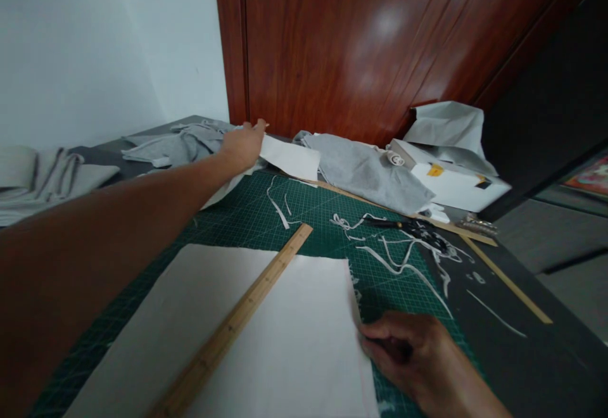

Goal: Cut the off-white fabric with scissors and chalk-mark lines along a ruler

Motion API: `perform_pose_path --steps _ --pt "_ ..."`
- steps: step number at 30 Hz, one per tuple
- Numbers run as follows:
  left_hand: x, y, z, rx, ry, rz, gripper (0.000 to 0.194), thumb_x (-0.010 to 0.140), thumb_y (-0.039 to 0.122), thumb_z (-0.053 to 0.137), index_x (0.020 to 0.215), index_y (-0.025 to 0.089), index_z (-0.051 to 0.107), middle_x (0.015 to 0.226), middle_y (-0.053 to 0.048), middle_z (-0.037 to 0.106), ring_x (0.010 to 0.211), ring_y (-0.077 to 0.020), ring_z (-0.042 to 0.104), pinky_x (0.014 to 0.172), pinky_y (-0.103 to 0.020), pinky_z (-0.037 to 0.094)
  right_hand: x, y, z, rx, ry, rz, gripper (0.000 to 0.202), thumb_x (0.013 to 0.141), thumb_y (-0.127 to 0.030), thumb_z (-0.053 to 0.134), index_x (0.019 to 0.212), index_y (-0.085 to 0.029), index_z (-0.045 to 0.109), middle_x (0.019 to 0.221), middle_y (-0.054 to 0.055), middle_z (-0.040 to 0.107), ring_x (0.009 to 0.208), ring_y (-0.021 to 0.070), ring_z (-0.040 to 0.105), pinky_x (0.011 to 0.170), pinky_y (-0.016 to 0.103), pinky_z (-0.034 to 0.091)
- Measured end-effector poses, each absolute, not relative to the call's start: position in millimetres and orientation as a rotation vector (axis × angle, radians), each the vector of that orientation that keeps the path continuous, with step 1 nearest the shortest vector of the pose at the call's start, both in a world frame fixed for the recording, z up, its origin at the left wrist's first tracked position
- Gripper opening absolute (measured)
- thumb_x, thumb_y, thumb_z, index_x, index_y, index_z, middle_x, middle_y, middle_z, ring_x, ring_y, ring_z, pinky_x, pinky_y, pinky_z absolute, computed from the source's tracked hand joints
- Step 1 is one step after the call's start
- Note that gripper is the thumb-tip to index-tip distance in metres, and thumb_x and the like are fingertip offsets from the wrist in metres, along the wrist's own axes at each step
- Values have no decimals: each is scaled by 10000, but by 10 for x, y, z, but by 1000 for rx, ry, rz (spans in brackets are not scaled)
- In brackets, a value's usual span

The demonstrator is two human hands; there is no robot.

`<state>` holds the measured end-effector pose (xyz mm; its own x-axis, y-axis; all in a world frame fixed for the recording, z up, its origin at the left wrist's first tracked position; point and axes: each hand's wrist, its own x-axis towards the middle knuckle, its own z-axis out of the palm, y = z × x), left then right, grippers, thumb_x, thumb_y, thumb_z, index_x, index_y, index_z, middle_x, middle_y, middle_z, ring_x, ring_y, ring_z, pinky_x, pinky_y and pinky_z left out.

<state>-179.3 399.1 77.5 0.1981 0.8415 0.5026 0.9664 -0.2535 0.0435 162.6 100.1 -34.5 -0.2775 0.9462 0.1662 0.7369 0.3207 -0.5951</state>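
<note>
A large white cloth (304, 329) lies flat on the green cutting mat (237, 209), and a wooden ruler (259, 291) rests slantwise across it. My right hand (408, 348) pinches the right edge of this cloth between thumb and fingers. Stretched far forward, my left hand (242, 145) is at the back of the mat with its fingers closed. A tiny pale tip shows at those fingers, too small to name. Right beside them is a white rectangular piece (294, 158); whether the hand grips it is unclear.
Grey cloth (190, 142) is heaped at the back left, with folded cloth (47, 174) nearer the wall. Another grey cloth (365, 168) and a white box (456, 180) stand at the back right. Black-handled scissors (384, 222), white offcuts (399, 269) and a wooden strip (510, 282) lie at right.
</note>
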Motion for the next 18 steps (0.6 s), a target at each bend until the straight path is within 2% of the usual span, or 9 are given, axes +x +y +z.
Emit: perform_pose_path --steps 5,7,9,10,11,13,14,15,18 --pt "-2133 4100 832 -2026 -1916 -611 417 1032 384 725 1396 197 645 1389 -103 683 1161 -260 713 1002 -495 620 1638 996 -302 -1469 -2145 559 287 974 -282 627 819 -235 863 595 3 660 506 144 560 476 288 369" --pt "-2155 4113 854 -2035 -1944 -541 486 1023 386 731 1448 183 612 1470 -142 642 1253 -310 680 1044 -572 598 1645 995 -295 -1477 -2148 579 268 971 -285 643 822 -244 863 598 -1 668 503 140 559 469 283 364" --pt "-2071 4092 881 -2137 -1899 -453 789 962 391 796 1607 112 435 1694 -238 430 1494 -445 477 1162 -811 404 1650 994 -297 -1481 -2153 576 266 976 -301 651 829 -253 868 599 -1 673 497 139 551 463 282 362" --pt "-1986 4068 887 -2228 -1839 -405 985 925 392 829 1674 64 280 1789 -289 232 1591 -520 288 1163 -932 223 1652 993 -300 -1479 -2159 567 278 984 -311 644 832 -256 870 599 0 672 493 140 548 460 284 361" --pt "-1875 4035 880 -2343 -1744 -357 1107 911 418 834 1705 51 155 1833 -289 39 1642 -538 110 1168 -957 68 1654 992 -304 -1475 -2169 554 298 994 -320 630 828 -257 870 596 1 669 491 142 546 456 286 360" --pt "-1597 3960 812 -2622 -1481 -248 903 1041 454 645 1742 211 131 1871 -146 -55 1703 -393 54 1286 -807 78 1655 989 -311 -1465 -2193 521 339 1011 -330 601 809 -255 863 592 3 663 490 145 550 448 288 357" --pt "-1448 3925 749 -2751 -1356 -177 804 1081 480 560 1746 278 155 1879 -90 -10 1717 -327 76 1324 -723 123 1656 988 -314 -1463 -2202 509 345 1013 -327 594 803 -256 858 590 3 663 487 145 552 442 288 355" --pt "-1304 3898 670 -2855 -1261 -91 810 1063 550 568 1742 319 193 1879 -60 41 1723 -309 93 1335 -689 140 1657 988 -318 -1463 -2209 498 342 1011 -319 592 803 -258 856 588 2 663 483 144 553 437 287 354" --pt "-1010 3881 409 -3030 -1096 103 787 1067 665 441 1742 312 246 1863 -15 142 1724 -242 134 1371 -534 148 1666 987 -330 -1458 -2220 471 324 997 -280 596 805 -260 857 581 1 669 468 142 559 430 285 363"
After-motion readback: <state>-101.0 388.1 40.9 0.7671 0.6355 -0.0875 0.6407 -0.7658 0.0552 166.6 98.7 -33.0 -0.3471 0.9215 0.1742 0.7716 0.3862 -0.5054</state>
